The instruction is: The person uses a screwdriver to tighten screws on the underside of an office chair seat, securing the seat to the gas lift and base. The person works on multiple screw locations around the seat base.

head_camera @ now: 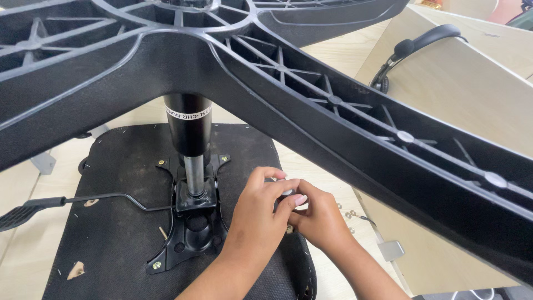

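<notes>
An upturned office chair lies before me: its black seat underside [119, 183] faces up, with a black metal mounting plate [191, 228] bolted to it and a gas cylinder [189, 130] rising to the black star base [311, 94] overhead. My left hand [260, 211] and my right hand [319, 219] meet just right of the plate. Together their fingertips pinch a small round grey part [288, 191]; what it is cannot be told. A black lever [66, 200] sticks out leftward from the plate.
Small washers or nuts [350, 215] lie on the light wooden surface [327, 172] beside the seat. A black headset [413, 47] hangs on a wooden divider panel [477, 94] at right. A metal bracket [391, 250] sits at the panel's foot.
</notes>
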